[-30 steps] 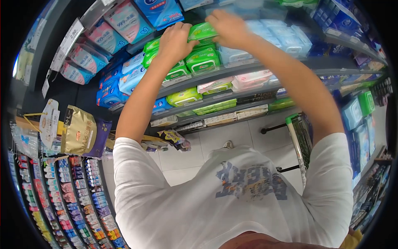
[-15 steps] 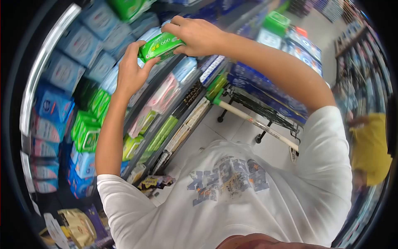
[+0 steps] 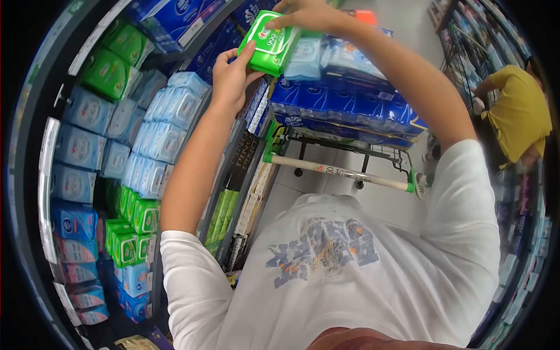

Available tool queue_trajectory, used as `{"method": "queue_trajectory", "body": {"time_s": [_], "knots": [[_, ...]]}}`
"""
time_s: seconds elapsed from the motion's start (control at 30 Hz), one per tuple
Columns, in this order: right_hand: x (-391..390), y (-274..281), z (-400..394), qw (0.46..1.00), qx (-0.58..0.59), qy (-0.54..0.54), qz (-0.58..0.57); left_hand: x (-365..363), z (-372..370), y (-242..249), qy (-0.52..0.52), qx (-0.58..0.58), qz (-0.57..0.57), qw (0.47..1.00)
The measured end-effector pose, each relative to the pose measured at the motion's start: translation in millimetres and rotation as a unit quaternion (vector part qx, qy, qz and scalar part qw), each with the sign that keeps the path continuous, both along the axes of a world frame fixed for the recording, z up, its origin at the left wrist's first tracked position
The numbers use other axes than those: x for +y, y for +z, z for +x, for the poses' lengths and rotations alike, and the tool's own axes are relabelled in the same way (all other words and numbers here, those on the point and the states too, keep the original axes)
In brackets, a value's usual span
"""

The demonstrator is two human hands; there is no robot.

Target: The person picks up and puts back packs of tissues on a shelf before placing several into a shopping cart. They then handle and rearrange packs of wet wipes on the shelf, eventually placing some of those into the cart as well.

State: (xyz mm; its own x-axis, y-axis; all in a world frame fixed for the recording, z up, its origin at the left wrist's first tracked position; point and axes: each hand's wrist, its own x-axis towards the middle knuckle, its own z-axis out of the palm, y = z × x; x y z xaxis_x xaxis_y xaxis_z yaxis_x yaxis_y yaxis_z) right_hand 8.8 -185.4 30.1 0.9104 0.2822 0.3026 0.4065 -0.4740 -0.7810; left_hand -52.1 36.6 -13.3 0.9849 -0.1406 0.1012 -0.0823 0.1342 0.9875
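L hand (image 3: pixel 233 76) and R hand (image 3: pixel 306 13) both had hold of one green pack (image 3: pixel 269 46), marked "999", label face turned up to the cam. Pack was held up in the air, tilted, between shelf side on the L and the stacked goods ahead. L fingers were closed on its L edge nr the lower end, one finger lying on the label face. R fingers pinched the upper R part, thumb flat on the front; the other R fingers were partly hidden, so can't tell exactly how they sat behind.

Just past the pack, in view, was a light-blue pack (image 3: pixel 304 61) on top of dark-blue packs (image 3: pixel 344 105); can't tell if green one touched it. Nearer the body stood a black wire cart (image 3: pixel 382 153) w/ a pale handle (image 3: pixel 338 169), green at both ends.

On the L, shelves carried rows of light-blue wipes packs (image 3: pixel 157 137), w/ upright green packs (image 3: pixel 135 246) lower in view, nr the L upper arm. Wearer had a white T-shirt (image 3: pixel 379 291) w/ printed letters. Off R, well apart, another person in a yellow top (image 3: pixel 516 114) was by the racks.
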Motion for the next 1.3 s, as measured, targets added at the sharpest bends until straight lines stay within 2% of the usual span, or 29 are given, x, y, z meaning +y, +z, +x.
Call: {"method": "queue_trajectory", "body": {"time_s": [0.07,0.17,0.2,0.27,0.4,0.57,0.8,0.87,0.97,1.03,1.2,1.3], "knots": [[-16,-13,9,0.999,0.016,-0.022,0.018,-20,8,-11,-0.006,0.046,-0.034,0.998],[-29,-20,9,0.991,0.000,-0.113,-0.079,-47,4,-14,-0.015,0.059,-0.026,0.998],[-31,-25,10,0.991,0.001,-0.114,-0.077,-53,4,-16,-0.021,0.070,-0.027,0.997],[-34,-32,12,0.981,-0.062,-0.152,-0.107,-62,6,-18,-0.021,0.082,-0.031,0.996],[-32,-44,30,0.973,-0.075,-0.144,-0.166,-71,12,-26,-0.016,0.086,-0.033,0.996],[-33,-48,24,0.944,-0.188,-0.172,-0.211,-79,14,-33,-0.003,0.076,-0.035,0.996],[-44,-54,25,0.944,-0.205,-0.152,-0.207,-83,14,-36,0.002,0.058,-0.040,0.998],[-46,-54,22,0.931,-0.281,-0.142,-0.186,-82,14,-39,-0.003,0.053,-0.047,0.997],[-48,-59,24,0.918,-0.323,-0.144,-0.177,-78,11,-39,-0.014,0.042,-0.046,0.998],[-45,-55,22,0.921,-0.317,-0.140,-0.178,-71,7,-35,-0.010,0.025,0.010,1.000],[-14,-34,-3,0.911,-0.357,-0.109,-0.173,-22,-3,-20,0.053,-0.024,0.050,0.997],[26,-25,-23,0.913,-0.377,-0.020,-0.152,26,-10,-17,0.070,-0.074,0.072,0.992]]}}
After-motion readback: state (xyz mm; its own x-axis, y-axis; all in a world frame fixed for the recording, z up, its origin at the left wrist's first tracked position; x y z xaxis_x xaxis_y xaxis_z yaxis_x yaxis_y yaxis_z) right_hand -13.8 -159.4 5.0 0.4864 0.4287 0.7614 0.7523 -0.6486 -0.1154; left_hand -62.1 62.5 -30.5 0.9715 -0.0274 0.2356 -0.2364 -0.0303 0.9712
